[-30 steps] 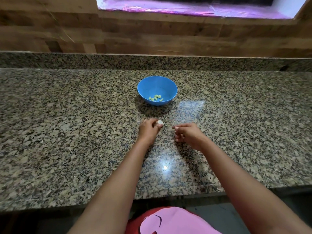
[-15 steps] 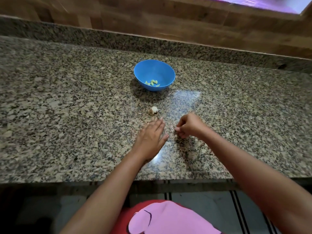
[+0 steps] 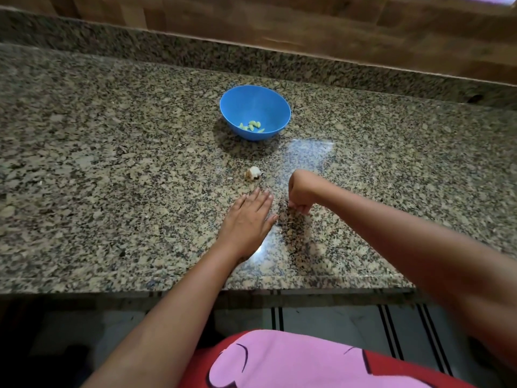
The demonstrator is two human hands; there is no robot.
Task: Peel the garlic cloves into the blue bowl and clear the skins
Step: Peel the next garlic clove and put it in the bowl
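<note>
Left grip [image 3: 247, 217] lies flat on the speckled granite surface [image 3: 112, 169], fingers straight and together, holding nothing. Right grip [image 3: 300, 193] sits just beside it, wrist bent, fingers curled tight together; I can make out nothing inside it. Just past the left fingertips I note a garlic piece [image 3: 254, 173], white, with brownish skin clinging at its left. Farther back stands the blue bowl [image 3: 253, 102], upright, with a small cluster of pale yellow-green peeled cloves [image 3: 251, 126] at its bottom.

Contents of curled right hand [image 3: 300, 191] are hidden. Bench [image 3: 112, 169] is cut off L & R; cloves [image 3: 252, 126] too small to be counted.
</note>
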